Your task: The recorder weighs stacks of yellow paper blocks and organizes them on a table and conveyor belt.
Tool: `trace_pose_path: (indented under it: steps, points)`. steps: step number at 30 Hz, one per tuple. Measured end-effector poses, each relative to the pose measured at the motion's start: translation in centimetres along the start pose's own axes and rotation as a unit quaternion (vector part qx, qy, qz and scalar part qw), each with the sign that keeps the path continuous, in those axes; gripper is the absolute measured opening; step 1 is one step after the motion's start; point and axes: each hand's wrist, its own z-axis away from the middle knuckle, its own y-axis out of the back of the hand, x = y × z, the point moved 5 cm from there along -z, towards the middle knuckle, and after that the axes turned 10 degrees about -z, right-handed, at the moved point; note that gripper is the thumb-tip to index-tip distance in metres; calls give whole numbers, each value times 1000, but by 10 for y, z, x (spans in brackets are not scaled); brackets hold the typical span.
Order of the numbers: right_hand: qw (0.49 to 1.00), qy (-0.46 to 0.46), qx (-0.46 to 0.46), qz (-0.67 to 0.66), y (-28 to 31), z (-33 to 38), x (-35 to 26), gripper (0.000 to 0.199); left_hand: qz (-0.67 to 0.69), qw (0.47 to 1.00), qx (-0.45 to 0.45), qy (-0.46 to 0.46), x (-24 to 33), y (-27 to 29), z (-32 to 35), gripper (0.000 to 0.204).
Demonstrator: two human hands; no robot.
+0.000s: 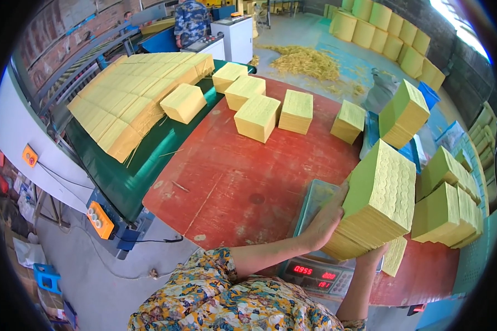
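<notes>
A tall stack of yellow embossed paper (pixel 389 190) is gripped between my two hands, tilted over a digital scale (pixel 315 193). My left hand (pixel 326 220) presses flat along its left side. At its lower end is my right hand (pixel 371 256), the fingers mostly hidden behind the paper. The scale's pan is partly covered by the stack, and its panel shows lit red digits. A piece of yellow paper (pixel 394 256) stands just beyond my right hand.
Several yellow paper blocks (pixel 258 117) stand along the far side of the red table (pixel 248 182). More stacks (pixel 436 215) stand at right. A green conveyor (pixel 116 182) carries a large paper slab (pixel 143 94) at left. A person (pixel 191 25) stands behind, near a white machine cabinet (pixel 233 38).
</notes>
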Motion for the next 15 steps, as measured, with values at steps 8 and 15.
trace_pose_path:
  steps: [8,15]
  points:
    - [997,-15,53,-46,-14,12,-11,54,57,998,-4,3,8,3,7,83]
    - [995,82,-47,22,-12,34,-42,61,59,995,24,73,6,10,29,77]
